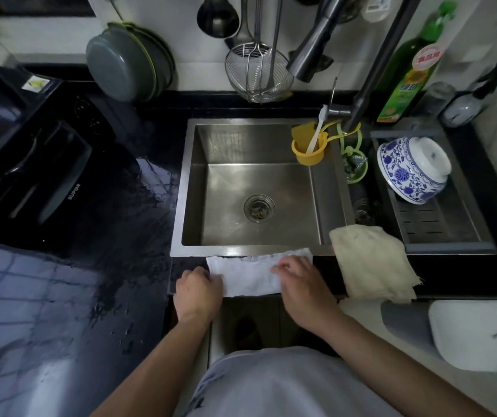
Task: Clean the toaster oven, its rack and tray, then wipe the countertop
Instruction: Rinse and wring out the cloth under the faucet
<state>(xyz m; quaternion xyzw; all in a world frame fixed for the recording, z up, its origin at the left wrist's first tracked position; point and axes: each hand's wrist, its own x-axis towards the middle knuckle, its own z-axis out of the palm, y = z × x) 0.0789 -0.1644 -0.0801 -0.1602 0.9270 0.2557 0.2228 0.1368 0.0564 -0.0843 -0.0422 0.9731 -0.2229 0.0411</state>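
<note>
A white cloth [250,273] lies spread over the counter's front edge, just below the steel sink [187,188]. My left hand [200,288] grips the cloth's left end with curled fingers. My right hand [298,276] rests on the cloth's right part, fingers bent and pressing down on it. The black toaster oven [27,152] stands at the far left on the dark countertop [126,236], door closed. The countertop shines wet, with droplets near its front. No rack or tray is in view.
A cream cloth [373,263] hangs over the counter edge right of the sink. A blue-and-white bowl [414,170] sits upturned in the drain rack [452,236]. A yellow holder [309,149] hangs in the sink. An oil bottle [406,76] and hanging utensils [256,70] line the back wall.
</note>
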